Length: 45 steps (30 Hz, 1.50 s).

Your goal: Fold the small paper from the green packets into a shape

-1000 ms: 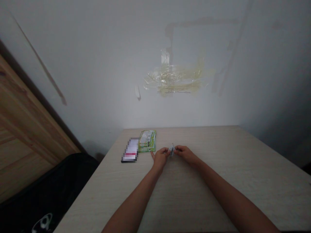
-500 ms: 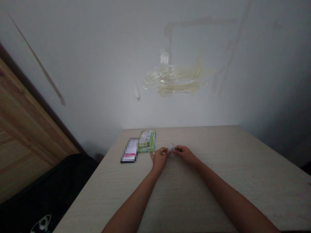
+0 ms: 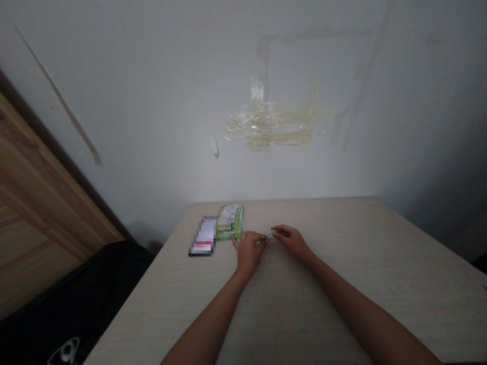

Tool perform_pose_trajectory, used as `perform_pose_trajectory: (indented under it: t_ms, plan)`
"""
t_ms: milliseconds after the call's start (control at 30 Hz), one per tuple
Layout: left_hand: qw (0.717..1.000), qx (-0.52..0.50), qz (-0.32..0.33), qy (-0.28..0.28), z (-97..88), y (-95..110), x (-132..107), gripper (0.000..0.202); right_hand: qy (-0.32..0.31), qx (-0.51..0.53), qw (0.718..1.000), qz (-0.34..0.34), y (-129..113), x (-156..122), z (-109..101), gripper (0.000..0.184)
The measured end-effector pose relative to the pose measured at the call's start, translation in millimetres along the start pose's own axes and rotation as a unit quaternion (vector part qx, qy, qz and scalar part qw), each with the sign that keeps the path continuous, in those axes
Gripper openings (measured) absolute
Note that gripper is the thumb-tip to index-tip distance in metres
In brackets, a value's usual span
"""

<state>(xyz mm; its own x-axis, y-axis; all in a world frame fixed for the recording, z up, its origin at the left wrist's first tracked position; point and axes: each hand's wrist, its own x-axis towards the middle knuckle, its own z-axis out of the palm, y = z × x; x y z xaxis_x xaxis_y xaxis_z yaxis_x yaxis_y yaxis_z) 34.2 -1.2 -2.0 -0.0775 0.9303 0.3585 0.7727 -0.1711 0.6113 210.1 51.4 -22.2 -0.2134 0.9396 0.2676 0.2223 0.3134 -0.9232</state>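
Between my two hands, just above or on the table, is a small pale piece point(image 3: 270, 235) that looks like folded paper or film; it is too small to name surely. My left hand point(image 3: 250, 248) pinches its left end with thumb and forefinger, the other fingers spread toward the green packets. My right hand point(image 3: 291, 238) pinches its right end, fingers curled. A stack of green and white printed packets point(image 3: 230, 220) lies just beyond and left of my left hand. Left of the stack is a phone point(image 3: 203, 238) with a blurred-out screen.
The pale wood-grain table point(image 3: 342, 218) meets a grey-white wall point(image 3: 152, 101) at its far edge. Yellowed clear tape point(image 3: 279, 124) sticks to the wall. On the left are wooden boards point(image 3: 34, 187) and a dark cloth or bag point(image 3: 87, 289) beside the table edge.
The pale piece now lies flatter and shows less between my fingers. My right fingers have shifted slightly up, and my left hand has turned a little. The packets and phone stay put.
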Motion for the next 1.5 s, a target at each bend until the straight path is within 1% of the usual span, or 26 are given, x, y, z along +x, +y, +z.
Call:
perform_pose_trajectory:
  t_ms: [167,267,333,400,467,500,567,700,867,1033,1233,1500]
  plan:
    - [1.0,0.028,0.01,-0.01,-0.2,-0.7,0.7,0.01,-0.007,-0.016,1.0,-0.001,1.0,-2.0,0.8,0.028]
    - [0.999,0.037,0.019,-0.013,-1.0,0.0,0.3,0.01,-0.007,-0.076,0.997,-0.013,-3.4,-5.0,-1.5,0.02]
    - [0.999,0.038,0.029,-0.014,-1.4,0.4,-0.4,0.012,0.003,-0.139,0.989,-0.04,-7.0,-7.3,-3.9,0.014]
    - [0.998,0.035,0.04,-0.014,-1.6,0.4,-1.3,0.016,0.014,-0.203,0.976,-0.08,-10.2,-9.2,-7.3,0.007]
    - [0.998,0.033,0.046,-0.016,-1.5,0.0,-2.3,0.019,0.025,-0.265,0.957,-0.119,-12.3,-10.5,-12.3,0.002]
    - [0.998,0.034,0.048,-0.017,-1.3,-0.3,-2.7,0.019,0.035,-0.297,0.945,-0.129,-12.9,-10.9,-15.5,0.002]
    - [0.998,0.04,0.05,-0.023,-0.5,-1.3,-3.4,0.018,0.062,-0.356,0.924,-0.126,-12.5,-10.9,-23.0,0.006]
    - [0.997,0.053,0.037,-0.04,2.1,-3.2,-3.6,0.018,0.098,-0.436,0.89,-0.089,-7.0,-9.0,-37.8,0.007]
    - [0.995,0.063,0.038,-0.062,4.0,-3.8,-5.1,0.016,0.126,-0.48,0.867,-0.053,0.7,-6.6,-47.0,0.01]
    - [0.995,0.058,0.041,-0.074,1.2,-0.8,-6.9,0.015,0.149,-0.492,0.856,-0.049,4.3,-6.0,-50.1,0.013]
    - [0.991,0.079,0.03,-0.1,-1.8,2.4,-6.5,0.014,0.169,-0.505,0.845,-0.046,3.9,-6.1,-51.2,0.015]
    - [0.994,0.057,0.038,-0.085,0.1,-0.5,-8.1,0.014,0.168,-0.533,0.829,-0.034,-3.8,-9.4,-48.0,0.014]
